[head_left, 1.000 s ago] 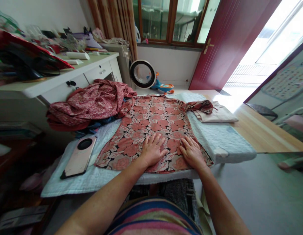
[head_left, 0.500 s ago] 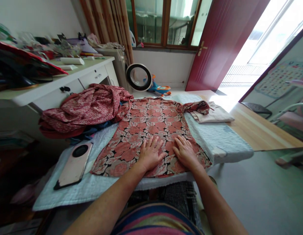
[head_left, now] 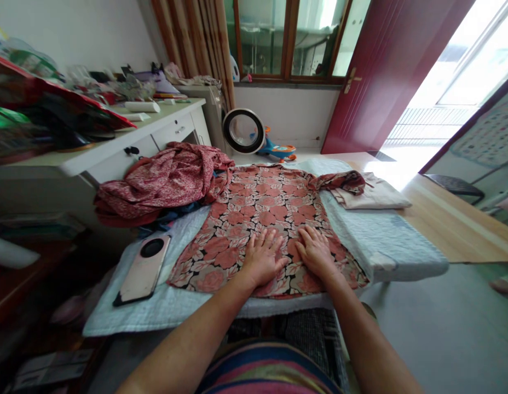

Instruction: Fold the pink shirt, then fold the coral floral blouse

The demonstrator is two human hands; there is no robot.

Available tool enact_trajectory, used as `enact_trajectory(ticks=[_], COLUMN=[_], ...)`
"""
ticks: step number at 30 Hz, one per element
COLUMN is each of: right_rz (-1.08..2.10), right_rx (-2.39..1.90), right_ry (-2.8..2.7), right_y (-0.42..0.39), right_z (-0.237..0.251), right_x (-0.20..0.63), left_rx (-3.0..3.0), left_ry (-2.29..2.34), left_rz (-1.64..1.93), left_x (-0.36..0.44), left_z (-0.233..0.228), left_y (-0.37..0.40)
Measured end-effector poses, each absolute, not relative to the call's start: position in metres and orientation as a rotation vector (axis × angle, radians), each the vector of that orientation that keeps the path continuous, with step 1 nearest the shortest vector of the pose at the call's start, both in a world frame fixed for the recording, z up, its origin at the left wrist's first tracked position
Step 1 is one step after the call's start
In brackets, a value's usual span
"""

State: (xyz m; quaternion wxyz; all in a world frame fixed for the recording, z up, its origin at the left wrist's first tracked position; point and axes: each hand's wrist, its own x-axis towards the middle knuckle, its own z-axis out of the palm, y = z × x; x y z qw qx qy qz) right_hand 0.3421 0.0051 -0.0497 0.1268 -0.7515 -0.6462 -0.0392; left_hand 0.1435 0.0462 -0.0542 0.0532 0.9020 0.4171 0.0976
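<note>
Left hand and right hand flat on floral blouse, fingers spread, palms down — phone at 9 o'clock, red garment pile at 11.

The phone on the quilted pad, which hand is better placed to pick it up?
Left, probably. The left hand lies flat on the floral shirt, on the side toward the phone; the right hand lies farther off.

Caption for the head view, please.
Both hands, left hand and right hand, pressed flat on a floral blouse.
</note>
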Motion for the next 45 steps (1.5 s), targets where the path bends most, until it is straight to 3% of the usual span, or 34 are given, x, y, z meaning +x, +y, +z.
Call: enact_trajectory(ticks=[11,26,30,36,45], right_rz=[-0.143,-0.112,-0.107,-0.101,-0.104], right_rx=[-2.2,-2.191,-2.195,-2.217,-2.188], right_ry=[-1.871,-1.868,-1.868,-1.856,-1.854], right_y=[0.007,0.008,0.007,0.007,0.007], right_z=[-0.063,-0.063,-0.06,-0.059,-0.06], right_x=[0.344,0.345,0.344,0.343,0.344], left_rx=[2.664,2.603,2.586,2.66,2.654], left_ry=[1.377,1.744,1.802,1.39,1.736], left_rz=[0.267,0.109,0.155,0.157,0.221], left_x=[0.13,0.003,0.01,0.047,0.004], left_z=[-0.044,-0.038,-0.029,-0.03,-0.036], left_y=[0.054,0.07,0.065,0.043,0.047])
